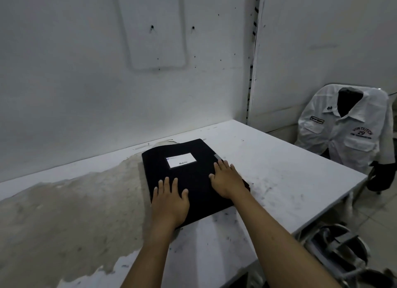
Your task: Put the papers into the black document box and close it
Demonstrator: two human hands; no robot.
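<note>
The black document box [189,165] lies flat on the white table [279,169] with its lid down and a white label [181,160] on top. A small grey tab [218,157] shows at its right edge. My left hand [170,199] rests flat on the lid near the front left corner, fingers spread. My right hand [227,180] lies flat on the lid by the right edge, just below the tab. No papers are visible; the inside of the box is hidden.
The table's left part is worn to bare brown [64,212]. A wall stands close behind. A chair with a white shirt [345,126] draped over it stands at the right. Metal parts [339,251] lie on the floor below the table's right edge.
</note>
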